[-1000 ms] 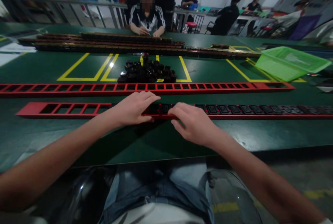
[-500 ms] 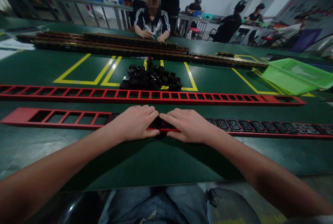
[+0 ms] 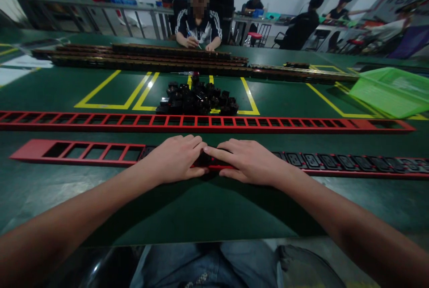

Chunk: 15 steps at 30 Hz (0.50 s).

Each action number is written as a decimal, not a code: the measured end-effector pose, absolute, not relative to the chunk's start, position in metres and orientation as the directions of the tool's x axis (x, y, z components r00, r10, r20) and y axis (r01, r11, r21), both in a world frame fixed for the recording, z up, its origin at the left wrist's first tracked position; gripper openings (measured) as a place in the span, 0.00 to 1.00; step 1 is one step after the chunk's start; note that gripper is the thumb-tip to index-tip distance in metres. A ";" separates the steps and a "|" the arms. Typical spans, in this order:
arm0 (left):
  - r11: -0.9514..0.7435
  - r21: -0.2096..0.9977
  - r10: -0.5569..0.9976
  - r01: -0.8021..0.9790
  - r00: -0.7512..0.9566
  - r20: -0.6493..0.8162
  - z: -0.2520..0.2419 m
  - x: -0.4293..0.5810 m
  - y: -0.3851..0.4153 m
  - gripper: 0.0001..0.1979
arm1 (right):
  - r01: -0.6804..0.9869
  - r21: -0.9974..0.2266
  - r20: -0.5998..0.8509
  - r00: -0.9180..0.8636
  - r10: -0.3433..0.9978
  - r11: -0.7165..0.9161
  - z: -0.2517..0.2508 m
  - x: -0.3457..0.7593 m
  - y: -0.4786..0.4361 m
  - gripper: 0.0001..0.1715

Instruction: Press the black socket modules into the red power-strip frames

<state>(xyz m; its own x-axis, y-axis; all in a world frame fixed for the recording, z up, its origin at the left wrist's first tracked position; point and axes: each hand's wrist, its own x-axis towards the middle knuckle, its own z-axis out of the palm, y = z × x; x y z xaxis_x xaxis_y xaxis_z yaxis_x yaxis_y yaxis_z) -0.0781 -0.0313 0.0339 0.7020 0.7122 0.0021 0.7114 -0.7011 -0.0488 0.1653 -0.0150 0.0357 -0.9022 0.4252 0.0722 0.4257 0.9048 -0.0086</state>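
Observation:
In front of me lies a long red slotted frame (image 3: 25, 150), running left to right. My left hand (image 3: 174, 158) grips its middle, fingers over the top and thumb along the near edge. Beside it, my right hand (image 3: 248, 160) holds the same frame, its index finger reaching to the left fingertips. Between the hands a black block (image 3: 203, 158) shows in a slot, partly covered by fingers. Black socket-like inserts (image 3: 311, 160) fill the slots to the right; several slots on the left are bare. What lies under the palms is hidden.
A second red slotted frame (image 3: 100, 119) lies just beyond. Behind it is a pile of black blocks (image 3: 197, 98), then stacked dark strips (image 3: 150, 61). A green tray (image 3: 392, 91) sits at right. Across the table a person (image 3: 198, 24) holds a thin tool.
My right index finger has shifted slightly over the black block, while both hands stay on the frame. The view has moved a little, and the person opposite has changed hand position.

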 end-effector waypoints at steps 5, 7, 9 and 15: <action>-0.714 -0.052 0.696 0.698 0.716 0.046 0.032 -0.078 -0.032 0.19 | 0.420 -0.008 0.077 -0.905 0.419 0.907 0.036 0.166 -0.015 0.39; -0.726 -0.067 0.680 0.684 0.729 0.082 0.031 -0.078 -0.033 0.20 | 0.422 -0.009 0.085 -0.903 0.421 0.907 0.036 0.166 -0.016 0.40; -0.733 -0.091 0.665 0.674 0.739 0.113 0.031 -0.076 -0.034 0.21 | 0.422 -0.008 0.088 -0.903 0.421 0.907 0.036 0.166 -0.016 0.39; -0.744 -0.129 0.637 0.656 0.754 0.162 0.032 -0.075 -0.037 0.23 | 0.419 0.003 0.094 -0.904 0.417 0.908 0.035 0.165 -0.016 0.39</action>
